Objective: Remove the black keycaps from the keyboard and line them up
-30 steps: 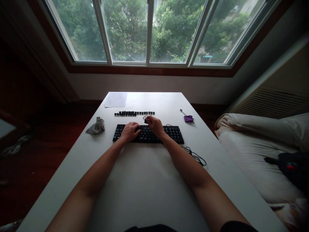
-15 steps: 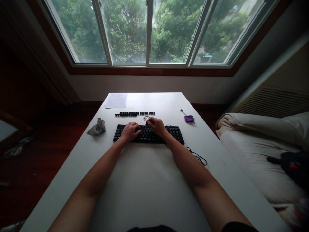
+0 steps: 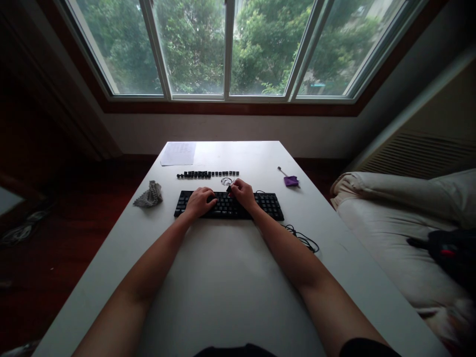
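Observation:
A black keyboard (image 3: 267, 206) lies across the white table (image 3: 219, 277). My left hand (image 3: 201, 201) rests palm down on its left part, thumb apart from the fingers, which are stretched over the keys. Above the middle keys, my right hand (image 3: 242, 193) is closed in a pinch on a small black keycap (image 3: 228, 189). Just beyond it lies a thin ring-shaped object (image 3: 225, 181), partly hidden by the fingers. Behind the keyboard stands a row of loose black keycaps (image 3: 201, 174).
On the left lies a crumpled grey cloth (image 3: 149, 195), with paper sheets (image 3: 178, 153) at the far left corner. A purple cloth (image 3: 291, 181) and a small brush (image 3: 281, 171) lie on the right. A black cable (image 3: 305, 240) coils near the keyboard's right end. A sofa (image 3: 383, 213) stands beside the table.
My right hand has shifted slightly and turned, so the black keycap in its fingers and more of the ring-shaped object show. My left hand has stayed on the keyboard.

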A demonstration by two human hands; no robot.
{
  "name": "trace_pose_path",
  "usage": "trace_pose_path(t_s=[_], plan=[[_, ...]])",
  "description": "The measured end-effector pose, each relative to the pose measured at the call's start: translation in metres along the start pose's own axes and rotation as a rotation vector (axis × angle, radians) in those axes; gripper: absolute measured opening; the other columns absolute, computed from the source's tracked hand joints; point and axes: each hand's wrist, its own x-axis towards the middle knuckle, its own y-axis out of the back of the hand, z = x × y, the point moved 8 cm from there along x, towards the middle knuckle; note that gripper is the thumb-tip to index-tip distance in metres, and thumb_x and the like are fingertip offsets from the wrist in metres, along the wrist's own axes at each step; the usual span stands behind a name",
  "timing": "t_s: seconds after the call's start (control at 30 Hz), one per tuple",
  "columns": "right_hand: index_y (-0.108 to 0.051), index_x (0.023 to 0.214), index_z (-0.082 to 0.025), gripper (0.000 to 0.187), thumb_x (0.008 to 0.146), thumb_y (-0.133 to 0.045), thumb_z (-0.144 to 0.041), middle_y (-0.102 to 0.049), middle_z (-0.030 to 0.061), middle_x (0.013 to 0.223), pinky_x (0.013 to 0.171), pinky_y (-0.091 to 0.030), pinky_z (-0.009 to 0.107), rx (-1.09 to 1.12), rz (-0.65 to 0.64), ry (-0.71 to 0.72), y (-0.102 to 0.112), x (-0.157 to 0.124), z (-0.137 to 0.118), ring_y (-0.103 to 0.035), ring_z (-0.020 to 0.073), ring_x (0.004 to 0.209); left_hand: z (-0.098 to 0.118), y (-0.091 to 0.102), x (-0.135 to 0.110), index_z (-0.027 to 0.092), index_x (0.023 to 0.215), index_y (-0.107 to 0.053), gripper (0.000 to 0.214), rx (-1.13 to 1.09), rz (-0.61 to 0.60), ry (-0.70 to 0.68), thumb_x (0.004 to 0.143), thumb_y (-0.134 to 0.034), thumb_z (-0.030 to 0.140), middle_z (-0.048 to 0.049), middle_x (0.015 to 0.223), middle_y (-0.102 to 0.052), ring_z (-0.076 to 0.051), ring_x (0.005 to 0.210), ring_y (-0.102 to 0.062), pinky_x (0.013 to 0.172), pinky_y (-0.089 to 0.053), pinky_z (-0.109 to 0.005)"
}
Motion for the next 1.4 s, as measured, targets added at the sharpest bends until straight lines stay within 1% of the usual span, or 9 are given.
trace_pose_path(t_s=[0.17, 0.3, 0.4, 0.5, 0.6, 0.77, 0.93, 1.17, 1.4], plan=[[-0.051, 0.077, -0.024, 0.018, 0.084, -0.055, -0.041, -0.063, -0.0032, 0.064, 0.052, -0.051, 0.026, 0.123, 0.061, -0.032, 0.0, -0.005, -0.003, -0.07, 0.0194, 0.058, -0.001, 0.0, -0.001, 0.025, 0.103, -0.071, 0.017, -0.008, 0.013, -0.014, 0.091, -0.066, 0.036, -0.0061, 0.115, -0.069, -0.026, 0.11, -0.059, 0.103, -0.047, -0.044], [-0.051, 0.077, -0.023, 0.019, 0.083, -0.055, -0.041, -0.062, -0.0027, 0.068, 0.052, -0.05, 0.025, 0.105, 0.094, -0.004, -0.001, -0.009, -0.008, -0.071, 0.0188, 0.06, 0.002, 0.002, -0.002, 0.027, 0.113, -0.069, 0.024, -0.028, 0.032, -0.05, 0.091, -0.066, 0.035, -0.0063, 0.118, -0.068, -0.027, 0.116, -0.058, 0.105, -0.046, -0.045], [-0.051, 0.076, -0.023, 0.018, 0.082, -0.054, -0.04, -0.064, -0.0018, 0.069, 0.05, -0.049, 0.025, 0.092, 0.144, -0.085, 0.002, -0.007, 0.001, -0.069, 0.0181, 0.057, 0.002, 0.003, -0.002, 0.027, 0.114, -0.069, 0.025, -0.037, 0.038, -0.07, 0.091, -0.066, 0.034, -0.0062, 0.12, -0.068, -0.027, 0.119, -0.056, 0.107, -0.046, -0.045], [-0.052, 0.08, -0.023, 0.018, 0.081, -0.053, -0.04, -0.066, -0.0011, 0.073, 0.048, -0.051, 0.026, 0.169, 0.165, -0.179, 0.002, -0.003, 0.014, -0.067, 0.0174, 0.053, 0.001, 0.002, -0.002, 0.026, 0.114, -0.069, 0.024, -0.034, 0.026, -0.074, 0.091, -0.065, 0.034, -0.0063, 0.12, -0.068, -0.027, 0.119, -0.056, 0.107, -0.046, -0.045], [-0.053, 0.085, -0.023, 0.018, 0.082, -0.053, -0.041, -0.067, -0.0014, 0.073, 0.05, -0.054, 0.028, 0.233, 0.169, -0.173, 0.002, -0.001, 0.015, -0.066, 0.0173, 0.052, 0.001, 0.002, -0.002, 0.026, 0.114, -0.069, 0.025, -0.031, 0.016, -0.067, 0.091, -0.066, 0.034, -0.0062, 0.12, -0.068, -0.028, 0.119, -0.056, 0.107, -0.047, -0.045], [-0.053, 0.089, -0.023, 0.021, 0.085, -0.054, -0.044, -0.068, 0.0001, 0.076, 0.056, -0.058, 0.03, 0.262, 0.086, -0.071, -0.008, -0.006, -0.005, -0.069, 0.0191, 0.059, 0.007, 0.005, -0.002, 0.027, 0.12, -0.067, 0.03, -0.053, 0.004, -0.072, 0.091, -0.065, 0.034, -0.0067, 0.122, -0.068, -0.027, 0.12, -0.056, 0.107, -0.047, -0.046], [-0.053, 0.085, -0.024, 0.025, 0.086, -0.055, -0.048, -0.066, 0.0006, 0.077, 0.062, -0.059, 0.031, 0.213, 0.024, -0.015, -0.015, -0.014, -0.021, -0.069, 0.0195, 0.066, 0.01, 0.006, -0.002, 0.027, 0.114, -0.069, 0.025, -0.074, -0.022, -0.059, 0.091, -0.066, 0.035, -0.0065, 0.117, -0.068, -0.027, 0.117, -0.057, 0.105, -0.047, -0.046], [-0.052, 0.083, -0.024, 0.025, 0.086, -0.056, -0.049, -0.063, -0.0004, 0.074, 0.06, -0.057, 0.03, 0.19, -0.034, -0.006, -0.022, -0.016, -0.023, -0.07, 0.0209, 0.067, 0.01, 0.007, -0.001, 0.026, 0.107, -0.07, 0.018, -0.11, -0.034, -0.064, 0.091, -0.066, 0.032, -0.006, 0.114, -0.068, -0.026, 0.113, -0.058, 0.102, -0.048, -0.044], [-0.054, 0.084, -0.023, 0.023, 0.085, -0.058, -0.046, -0.061, -0.0018, 0.069, 0.057, -0.054, 0.029, 0.251, -0.106, 0.021, -0.029, -0.016, -0.022, -0.07, 0.0199, 0.061, 0.012, 0.003, -0.002, 0.026, 0.099, -0.068, 0.012, -0.085, -0.062, -0.071, 0.089, -0.067, 0.033, -0.0051, 0.107, -0.069, -0.026, 0.109, -0.059, 0.099, -0.049, -0.043]])
